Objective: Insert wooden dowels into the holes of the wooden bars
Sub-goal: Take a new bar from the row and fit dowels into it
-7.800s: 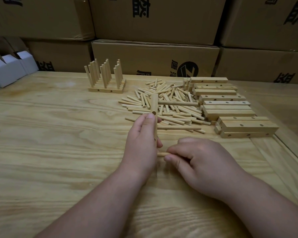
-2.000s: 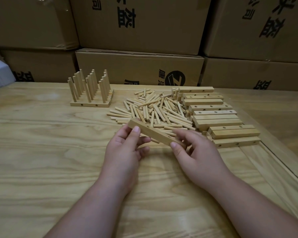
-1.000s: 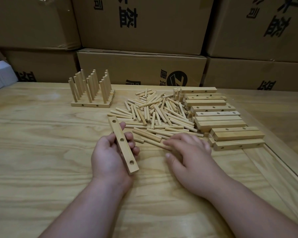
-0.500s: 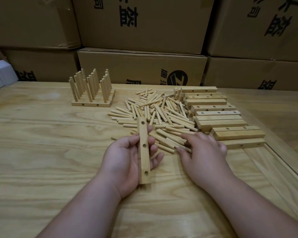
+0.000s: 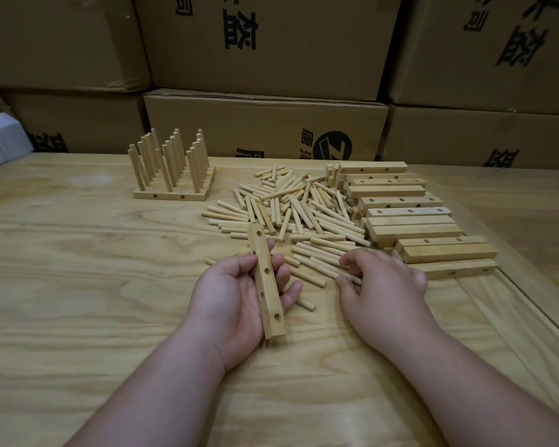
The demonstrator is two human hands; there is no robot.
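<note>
Since half a second ago: right hand [image 5: 381, 285] reached deeper into loose dowels [image 5: 304, 221], fingers curled, pinching one. Bar [image 5: 267, 285]: cradled holes-up in left hand [image 5: 236, 291], fingers curled round it. Next, likely: lift dowel, align with hole.

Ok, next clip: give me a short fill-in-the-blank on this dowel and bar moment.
1. The drilled bar lies in the ____ hand.
2. The right hand reaches into the loose pile of ____.
3. The finished bars with upright dowels stand to the ____ of the loose pile.
4. The holes showing on the held bar's upper face number ____.

Missing: left; dowels; left; four
</note>
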